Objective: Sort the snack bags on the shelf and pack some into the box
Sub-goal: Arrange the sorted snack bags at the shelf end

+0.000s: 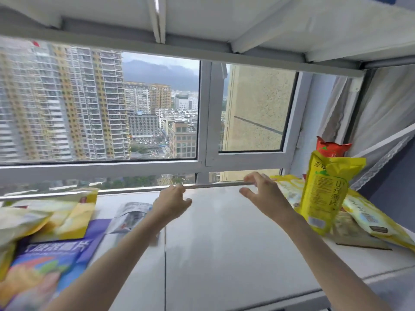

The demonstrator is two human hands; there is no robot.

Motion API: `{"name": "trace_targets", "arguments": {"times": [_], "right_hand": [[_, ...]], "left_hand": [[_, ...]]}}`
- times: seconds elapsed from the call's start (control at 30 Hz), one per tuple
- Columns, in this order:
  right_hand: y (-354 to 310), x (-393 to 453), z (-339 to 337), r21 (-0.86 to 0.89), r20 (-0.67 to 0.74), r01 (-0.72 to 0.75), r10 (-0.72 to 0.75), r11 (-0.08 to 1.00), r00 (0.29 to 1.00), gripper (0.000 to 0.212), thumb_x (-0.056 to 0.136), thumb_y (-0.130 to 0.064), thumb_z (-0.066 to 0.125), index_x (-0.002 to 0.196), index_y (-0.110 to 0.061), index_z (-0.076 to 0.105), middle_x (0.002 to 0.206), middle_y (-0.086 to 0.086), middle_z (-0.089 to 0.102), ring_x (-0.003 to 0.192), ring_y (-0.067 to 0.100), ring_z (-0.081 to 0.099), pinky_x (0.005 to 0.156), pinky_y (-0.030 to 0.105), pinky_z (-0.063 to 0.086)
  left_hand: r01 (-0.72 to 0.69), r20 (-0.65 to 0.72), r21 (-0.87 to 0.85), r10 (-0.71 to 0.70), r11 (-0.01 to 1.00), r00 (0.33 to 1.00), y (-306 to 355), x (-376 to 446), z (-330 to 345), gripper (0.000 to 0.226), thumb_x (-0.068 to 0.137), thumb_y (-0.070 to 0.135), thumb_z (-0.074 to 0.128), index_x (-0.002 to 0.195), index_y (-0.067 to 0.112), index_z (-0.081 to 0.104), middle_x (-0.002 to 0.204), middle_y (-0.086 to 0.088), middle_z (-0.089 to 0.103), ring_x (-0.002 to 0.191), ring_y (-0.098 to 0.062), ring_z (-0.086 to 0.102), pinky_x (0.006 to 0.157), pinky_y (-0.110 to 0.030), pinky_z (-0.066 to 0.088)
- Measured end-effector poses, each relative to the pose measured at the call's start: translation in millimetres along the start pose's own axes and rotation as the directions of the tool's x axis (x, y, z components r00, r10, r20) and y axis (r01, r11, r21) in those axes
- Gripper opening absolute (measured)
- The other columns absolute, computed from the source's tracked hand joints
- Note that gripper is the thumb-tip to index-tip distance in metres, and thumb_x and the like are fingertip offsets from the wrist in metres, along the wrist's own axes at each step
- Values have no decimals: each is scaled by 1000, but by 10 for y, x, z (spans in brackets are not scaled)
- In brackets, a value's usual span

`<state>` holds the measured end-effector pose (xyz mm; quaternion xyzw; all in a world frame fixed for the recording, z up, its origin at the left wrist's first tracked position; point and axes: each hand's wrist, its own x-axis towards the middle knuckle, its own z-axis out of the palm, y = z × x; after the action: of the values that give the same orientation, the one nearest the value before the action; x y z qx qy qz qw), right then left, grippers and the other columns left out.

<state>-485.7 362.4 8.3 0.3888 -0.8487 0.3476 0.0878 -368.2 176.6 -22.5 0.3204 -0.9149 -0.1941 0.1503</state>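
Both my hands reach over the white shelf [224, 239]. My left hand [171, 204] hovers near the middle with fingers loosely curled, holding nothing. My right hand [260, 193] is spread open, empty, a short way left of an upright yellow snack bag [323, 194]. A red-orange bag [330, 148] stands behind it. Pale yellow bags [370, 217] lie flat at the right. On the left lie a purple-blue chip bag [51, 263], yellow bags [56, 217] and a grey-white bag [132, 215]. No box is in view.
A thin metal rail [213, 185] runs along the shelf's back edge in front of a large window [101, 108]. Another shelf board [224, 19] hangs overhead. A white curtain [381, 122] hangs at the right.
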Motion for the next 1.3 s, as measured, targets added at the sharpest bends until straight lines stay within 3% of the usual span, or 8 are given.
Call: {"name": "trace_targets", "arguments": {"times": [0.23,0.43,0.53,0.7,0.83,0.97,1.1,1.3], "right_hand": [[-658,51,885,205,364,-121,39,971,931,34,88,-26,57,115,-5,55,119,11,60,105,21,55,82,23,39],[-855,31,1418,166,508,-190,81,968,858,34,87,-28,55,115,-7,53,119,10,60,91,17,50,70,23,42],[-911,50,1551,164,522,-208,94,964,848,34,89,-28,52,116,-6,52,116,10,59,90,17,49,75,27,42],[-968,66,1714,191,578,-331,167,924,799,29,92,-29,47,104,-3,52,92,9,50,77,20,49,52,23,40],[-981,103,1903,289,561,-456,237,842,793,21,89,-27,52,97,-10,43,99,10,52,80,22,49,56,26,42],[-986,195,1921,521,479,-522,275,675,834,50,84,-14,61,128,-3,38,110,12,51,105,28,56,90,39,48],[-955,327,1631,771,539,-545,118,330,834,47,86,-2,57,129,2,38,107,15,57,84,24,61,69,31,53],[-903,357,1296,771,478,-445,48,456,877,28,84,2,57,112,0,51,88,7,63,74,18,61,66,28,52]], "left_hand": [[386,-37,153,-385,910,922,-1119,-371,-428,55,90,45,47,122,1,44,128,-19,51,122,-36,46,98,-37,39],[403,53,27,-404,915,913,-1371,-494,-486,39,89,38,48,88,0,57,65,-2,45,77,-26,51,64,-27,36],[442,136,-88,-429,893,893,-1430,-477,-432,48,89,40,49,98,-7,57,61,0,37,55,-15,41,48,-24,35],[409,106,-200,-396,890,912,-1468,-360,-311,44,91,38,49,58,16,31,56,0,33,51,-15,33,48,-25,24],[393,100,-365,-384,844,918,-1436,-293,-194,25,89,34,55,86,10,48,79,-5,46,70,-19,44,62,-28,32],[293,6,-642,-377,709,926,-1367,-240,-205,35,78,23,67,101,10,43,96,-9,54,79,-19,50,67,-28,39],[132,-67,-775,-288,618,955,-1242,-213,-395,31,81,9,67,105,13,47,95,-4,60,79,-13,55,63,-22,41],[40,-177,-676,-216,736,960,-1039,-238,-424,45,80,14,70,118,9,47,107,-2,55,87,-16,56,67,-19,43]]}}
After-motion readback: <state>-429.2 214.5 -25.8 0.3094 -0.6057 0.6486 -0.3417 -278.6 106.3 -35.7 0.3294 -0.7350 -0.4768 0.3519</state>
